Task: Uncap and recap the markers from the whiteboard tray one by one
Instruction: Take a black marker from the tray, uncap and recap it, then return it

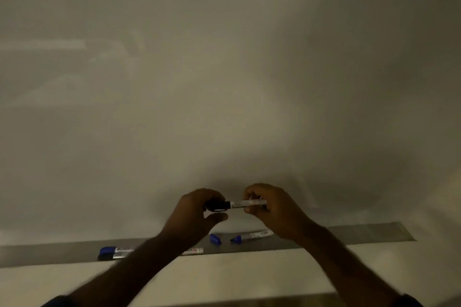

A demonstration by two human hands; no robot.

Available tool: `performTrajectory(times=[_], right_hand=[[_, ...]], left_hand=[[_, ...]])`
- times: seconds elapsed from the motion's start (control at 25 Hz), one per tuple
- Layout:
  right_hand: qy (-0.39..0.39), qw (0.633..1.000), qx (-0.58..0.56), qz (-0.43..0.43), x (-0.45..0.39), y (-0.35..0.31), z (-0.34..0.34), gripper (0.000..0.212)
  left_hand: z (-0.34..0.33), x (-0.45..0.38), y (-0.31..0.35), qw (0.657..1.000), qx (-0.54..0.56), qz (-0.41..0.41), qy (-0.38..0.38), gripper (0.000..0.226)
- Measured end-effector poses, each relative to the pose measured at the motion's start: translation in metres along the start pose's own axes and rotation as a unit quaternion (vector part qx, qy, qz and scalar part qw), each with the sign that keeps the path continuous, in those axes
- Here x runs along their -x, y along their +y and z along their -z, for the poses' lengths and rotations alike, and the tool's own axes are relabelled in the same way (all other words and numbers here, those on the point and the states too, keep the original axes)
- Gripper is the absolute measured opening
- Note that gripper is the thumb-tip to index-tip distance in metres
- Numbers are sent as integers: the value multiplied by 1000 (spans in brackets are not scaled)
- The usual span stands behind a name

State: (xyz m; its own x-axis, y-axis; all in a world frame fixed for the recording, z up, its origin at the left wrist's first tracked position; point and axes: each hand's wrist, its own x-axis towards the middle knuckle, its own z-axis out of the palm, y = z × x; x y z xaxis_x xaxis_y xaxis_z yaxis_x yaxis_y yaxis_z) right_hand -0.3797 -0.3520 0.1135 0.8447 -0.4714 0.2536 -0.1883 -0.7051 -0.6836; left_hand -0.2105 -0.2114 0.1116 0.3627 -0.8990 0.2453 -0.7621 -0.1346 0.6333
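Two hands meet at lower centre of the head view, in front of the pale whiteboard [224, 82]. Your left hand [199, 209] is curled around the black cap [217, 205] of the white-barrelled black marker [247, 203], thumb spread below it; your right hand [269, 204] pinches the barrel between fingers and thumb. Cap and barrel sit in line and appear to touch; whether the cap is fully seated or just coming off, you cannot tell from the dim, soft frame.

Below the hands, the grey metal whiteboard tray [361, 232] runs across the lower part of the frame. On it lie a loose blue cap [215, 239] and, just beside it, an uncapped blue marker with a silver barrel [250, 236]. At lower left rests a capped blue marker [116, 252], and another marker [193, 251] shows only its white end past your left forearm.

Mind the open blue marker: left uncapped, it may be skipped, and its loose cap could roll off the narrow tray if your forearm brushes it. Pulling at an angle could mark your fingers; a half-pressed cap may come loose.
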Motion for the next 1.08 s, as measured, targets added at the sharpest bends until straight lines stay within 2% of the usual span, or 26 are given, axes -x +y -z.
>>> performTrajectory(times=[0.12,0.28,0.4,0.52,0.64,0.84,1.08], right_hand=[[-16,999,33,-21,5,27,-29,11],[-13,988,144,-57,13,57,-67,14],[-26,977,194,-83,18,73,-92,20],[-54,967,229,-95,23,84,-109,23],[-69,962,241,-106,28,91,-123,24],[-105,951,264,-120,31,101,-136,30],[-82,962,227,-126,36,106,-150,31]], left_hand=[[-32,10,-30,998,-56,4,-11,19],[-68,18,-60,988,-149,25,-16,27],[-88,24,-72,985,-160,56,-28,30],[-103,31,-79,982,-167,73,-52,23],[-113,37,-85,973,-201,73,-83,18],[-122,35,-93,956,-257,37,-134,21],[-116,41,-105,968,-221,26,-114,34]])
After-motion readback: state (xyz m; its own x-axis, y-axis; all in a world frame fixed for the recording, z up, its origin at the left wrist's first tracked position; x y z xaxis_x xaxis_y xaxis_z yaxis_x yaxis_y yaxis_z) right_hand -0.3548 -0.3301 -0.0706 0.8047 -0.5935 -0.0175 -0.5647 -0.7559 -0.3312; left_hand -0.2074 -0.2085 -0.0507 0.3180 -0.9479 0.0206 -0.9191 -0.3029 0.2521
